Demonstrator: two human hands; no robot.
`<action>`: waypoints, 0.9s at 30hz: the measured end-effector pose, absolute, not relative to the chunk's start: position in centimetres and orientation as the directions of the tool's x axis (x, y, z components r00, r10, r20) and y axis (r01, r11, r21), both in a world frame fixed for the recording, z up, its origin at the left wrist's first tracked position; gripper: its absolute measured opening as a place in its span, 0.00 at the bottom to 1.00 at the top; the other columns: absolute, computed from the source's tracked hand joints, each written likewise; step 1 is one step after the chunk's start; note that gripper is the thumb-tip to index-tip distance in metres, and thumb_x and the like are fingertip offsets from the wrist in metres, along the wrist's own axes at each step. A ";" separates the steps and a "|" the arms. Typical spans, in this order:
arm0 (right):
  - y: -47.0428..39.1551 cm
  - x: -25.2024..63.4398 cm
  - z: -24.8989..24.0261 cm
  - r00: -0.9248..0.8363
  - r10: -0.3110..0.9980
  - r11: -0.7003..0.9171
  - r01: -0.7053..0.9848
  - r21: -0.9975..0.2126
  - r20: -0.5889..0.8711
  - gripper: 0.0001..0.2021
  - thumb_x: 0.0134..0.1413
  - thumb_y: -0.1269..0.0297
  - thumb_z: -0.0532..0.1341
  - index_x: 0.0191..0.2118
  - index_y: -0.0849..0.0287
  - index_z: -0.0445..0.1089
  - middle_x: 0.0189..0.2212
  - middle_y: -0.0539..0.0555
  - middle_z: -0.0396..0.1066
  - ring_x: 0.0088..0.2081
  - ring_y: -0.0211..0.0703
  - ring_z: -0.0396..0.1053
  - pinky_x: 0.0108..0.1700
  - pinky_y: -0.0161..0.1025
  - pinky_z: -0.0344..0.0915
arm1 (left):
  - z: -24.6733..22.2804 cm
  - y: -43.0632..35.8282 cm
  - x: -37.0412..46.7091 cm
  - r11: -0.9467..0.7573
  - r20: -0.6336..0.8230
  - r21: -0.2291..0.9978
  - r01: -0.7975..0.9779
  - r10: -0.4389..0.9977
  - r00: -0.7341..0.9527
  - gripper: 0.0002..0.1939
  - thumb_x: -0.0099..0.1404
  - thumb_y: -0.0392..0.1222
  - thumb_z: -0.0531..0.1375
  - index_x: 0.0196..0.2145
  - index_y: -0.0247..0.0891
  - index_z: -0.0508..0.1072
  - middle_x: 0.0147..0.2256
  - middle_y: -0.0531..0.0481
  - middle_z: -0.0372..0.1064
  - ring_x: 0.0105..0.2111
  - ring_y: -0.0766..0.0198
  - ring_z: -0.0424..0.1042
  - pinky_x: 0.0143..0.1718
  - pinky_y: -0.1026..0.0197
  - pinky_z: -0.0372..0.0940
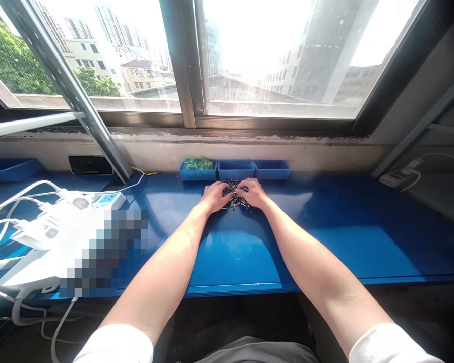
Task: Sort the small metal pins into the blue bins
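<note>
A loose heap of small, slender black and silver metal pieces (233,197), like screws or rivets, lies on the blue tabletop. My left hand (215,196) is at the heap's left side, with its fingers bent and its thumb on the pieces. From the right, my right hand (252,191) reaches in the same way, fingers curled down into the heap. Both hands touch the pieces, and their fingertips are close together. Which single pieces lie between the fingers is too small to make out.
Behind the heap stand three blue bins: the left bin (197,174) holds green packets, beside a middle bin (236,168) and a right bin (272,170). White power strips and cables (41,227) crowd the left. A metal post (102,136) rises there. Windows line the back.
</note>
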State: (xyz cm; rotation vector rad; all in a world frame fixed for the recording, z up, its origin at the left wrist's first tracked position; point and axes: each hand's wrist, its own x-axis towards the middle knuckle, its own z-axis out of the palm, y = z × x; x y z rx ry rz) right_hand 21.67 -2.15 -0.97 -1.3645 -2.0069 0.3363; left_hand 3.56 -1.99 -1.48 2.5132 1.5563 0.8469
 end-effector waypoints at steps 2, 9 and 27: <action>-2.2 21.7 -0.9 -0.219 0.899 0.410 0.725 -0.554 0.379 0.09 0.53 0.58 0.57 0.30 0.55 0.71 0.36 0.53 0.70 0.45 0.48 0.60 0.46 0.42 0.56 | -1.5 -2.0 3.6 -0.520 0.455 0.335 0.786 0.820 0.348 0.14 0.61 0.48 0.56 0.42 0.43 0.74 0.43 0.48 0.72 0.44 0.56 0.70 0.48 0.57 0.62; -2.0 21.3 -0.4 -0.160 0.885 0.391 0.765 -0.512 0.437 0.18 0.61 0.59 0.45 0.25 0.58 0.63 0.30 0.56 0.68 0.37 0.45 0.62 0.41 0.40 0.57 | -1.2 -1.9 3.9 -0.631 0.556 0.378 0.678 0.740 0.378 0.12 0.61 0.45 0.57 0.39 0.40 0.76 0.39 0.48 0.74 0.41 0.59 0.72 0.46 0.60 0.65; -2.8 20.8 0.0 -0.074 0.868 0.459 0.499 -0.735 0.492 0.22 0.56 0.46 0.49 0.24 0.58 0.65 0.21 0.50 0.69 0.23 0.37 0.62 0.29 0.36 0.57 | -0.7 -2.1 3.9 -0.586 0.531 0.464 0.665 0.785 0.321 0.12 0.62 0.39 0.52 0.36 0.37 0.75 0.33 0.48 0.74 0.33 0.62 0.71 0.39 0.62 0.65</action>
